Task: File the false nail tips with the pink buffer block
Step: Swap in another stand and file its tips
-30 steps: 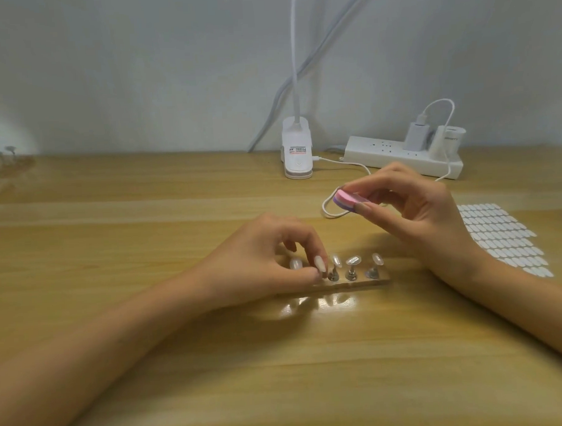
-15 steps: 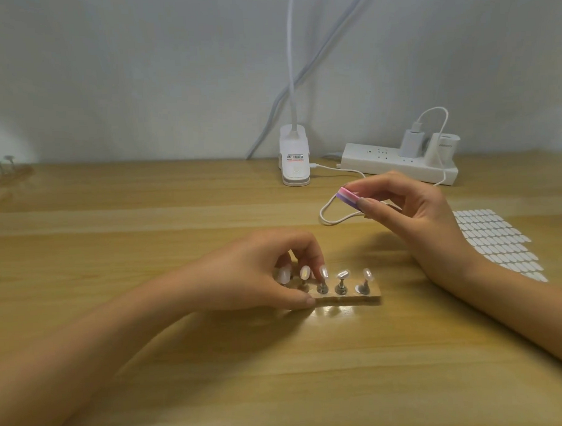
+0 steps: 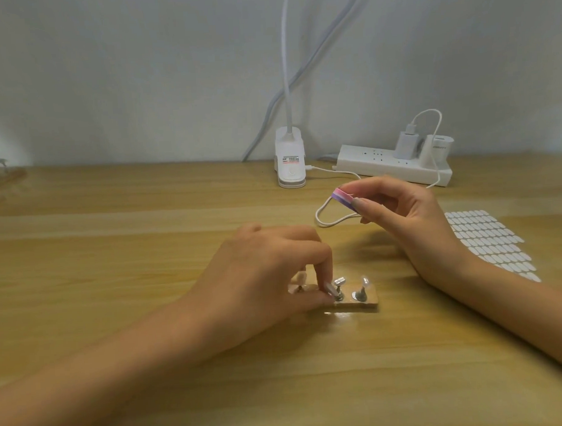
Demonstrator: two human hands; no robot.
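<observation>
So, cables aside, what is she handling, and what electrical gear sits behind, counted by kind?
Pink buffer block: 1
Wooden nail holder: 1
Clip lamp base: 1
Power strip: 1
Plug-in chargers: 2
Total: 6

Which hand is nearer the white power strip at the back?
Right. The right hand, holding the pink buffer block, is just in front of the power strip; the left hand holds the wooden stand, nearer the person.
</observation>
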